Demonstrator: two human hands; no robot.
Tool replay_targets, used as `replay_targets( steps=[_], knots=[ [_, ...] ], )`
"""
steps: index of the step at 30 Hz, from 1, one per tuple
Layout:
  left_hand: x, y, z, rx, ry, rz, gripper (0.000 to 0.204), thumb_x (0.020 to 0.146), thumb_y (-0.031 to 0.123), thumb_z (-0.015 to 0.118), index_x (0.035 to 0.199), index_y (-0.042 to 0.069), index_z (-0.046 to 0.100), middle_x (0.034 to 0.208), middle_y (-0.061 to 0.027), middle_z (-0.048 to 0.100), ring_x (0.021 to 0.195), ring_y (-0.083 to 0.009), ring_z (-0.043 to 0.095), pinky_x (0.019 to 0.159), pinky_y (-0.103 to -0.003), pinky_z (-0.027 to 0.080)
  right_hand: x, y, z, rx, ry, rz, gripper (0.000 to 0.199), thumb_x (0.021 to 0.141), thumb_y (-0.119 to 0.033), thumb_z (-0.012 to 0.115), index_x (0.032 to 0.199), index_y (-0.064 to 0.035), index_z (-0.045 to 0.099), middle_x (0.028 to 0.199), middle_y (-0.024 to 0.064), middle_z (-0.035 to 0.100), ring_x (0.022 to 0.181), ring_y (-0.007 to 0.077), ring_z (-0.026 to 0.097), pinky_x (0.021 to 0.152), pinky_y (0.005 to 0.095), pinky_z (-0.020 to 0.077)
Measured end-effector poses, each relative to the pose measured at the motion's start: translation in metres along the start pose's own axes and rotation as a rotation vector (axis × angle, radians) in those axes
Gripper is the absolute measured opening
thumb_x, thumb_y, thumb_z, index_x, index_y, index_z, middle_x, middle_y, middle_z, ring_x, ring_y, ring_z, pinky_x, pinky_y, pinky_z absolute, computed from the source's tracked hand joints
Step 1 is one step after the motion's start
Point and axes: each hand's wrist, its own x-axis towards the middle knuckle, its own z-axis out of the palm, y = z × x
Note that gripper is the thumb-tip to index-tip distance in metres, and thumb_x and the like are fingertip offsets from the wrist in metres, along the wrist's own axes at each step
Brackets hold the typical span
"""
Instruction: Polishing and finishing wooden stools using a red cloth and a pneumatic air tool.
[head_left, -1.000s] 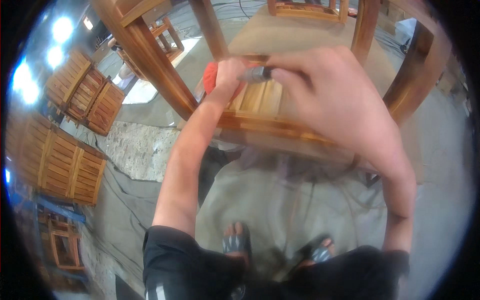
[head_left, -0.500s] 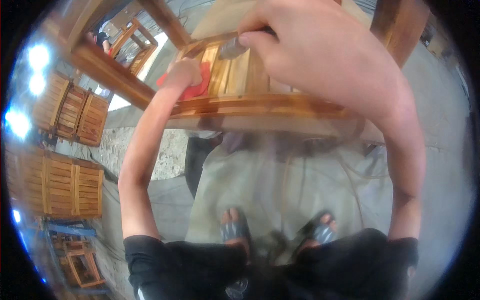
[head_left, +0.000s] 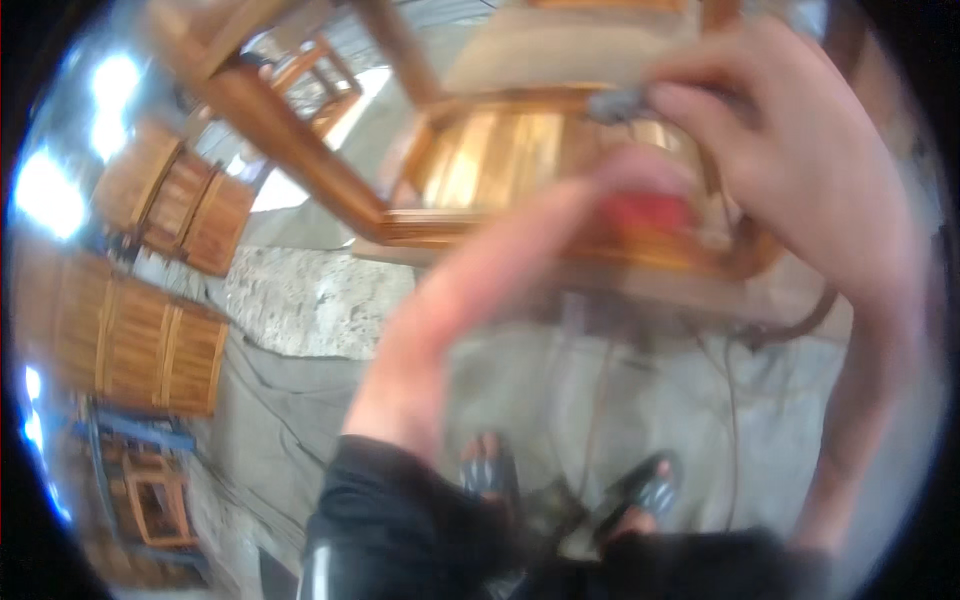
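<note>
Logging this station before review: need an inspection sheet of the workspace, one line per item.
Surface: grey cloth spread over the floor under the work; stony floor to the left.
Job's things: wooden frame with a slatted panel, glossy brown; red cloth pressed on its near rail; small grey tool at the top edge.
Clutter: nothing seen on the frame itself.
Hands: left hand blurred, on the red cloth; right hand pinching the grey tool.
Cables: thin dark cords trailing across the grey cloth.
Surroundings: stacked slatted wooden panels at left, more wooden frames lower left, bright lights; sandalled feet below.
</note>
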Motion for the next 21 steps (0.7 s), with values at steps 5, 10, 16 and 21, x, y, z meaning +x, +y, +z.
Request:
replay_targets(
  steps=[5,10,16,21],
  knots=[
    [0.006,0.041,0.022,-0.305,-0.140,0.155,0.041,0.082,0.046,0.056,0.091,0.011,0.074,0.088,-0.0132,0.070,0.082,-0.0286,0.066,0.075,-0.038,0.049,-0.005,-0.015,0.006,-0.161,0.094,0.116,0.019,0.087,-0.017,0.065,0.101,-0.0065,0.070,0.092,0.0103,0.062,0.087,0.0224,0.059,0.081,0.0328,0.0462],
    [-0.009,0.002,0.017,-0.272,-0.126,0.204,0.041,0.081,0.049,0.059,0.093,0.013,0.074,0.089,-0.0116,0.070,0.083,-0.0245,0.066,0.076,-0.037,0.049,0.020,-0.029,0.039,-0.121,-0.045,0.099,0.021,0.086,-0.019,0.065,0.102,-0.0070,0.071,0.095,0.0111,0.063,0.091,0.0251,0.059,0.084,0.0355,0.0454],
    [-0.033,-0.046,-0.016,-0.084,-0.156,0.140,0.045,0.078,0.051,0.061,0.081,0.009,0.073,0.080,-0.0080,0.071,0.072,-0.0181,0.066,0.071,-0.033,0.051,0.049,-0.007,0.061,-0.364,-0.207,0.249,0.023,0.082,-0.022,0.066,0.094,-0.0029,0.072,0.098,0.0185,0.065,0.093,0.0320,0.063,0.085,0.0390,0.0469],
    [-0.031,-0.124,-0.038,0.546,0.131,-0.347,0.041,0.079,0.043,0.057,0.088,0.006,0.073,0.089,-0.0148,0.071,0.084,-0.0274,0.068,0.075,-0.036,0.052,0.052,0.014,0.081,-0.580,-0.339,0.328,0.029,0.082,-0.019,0.060,0.105,-0.0007,0.064,0.104,0.0234,0.065,0.103,0.0362,0.061,0.087,0.0429,0.0476]
  ],
)
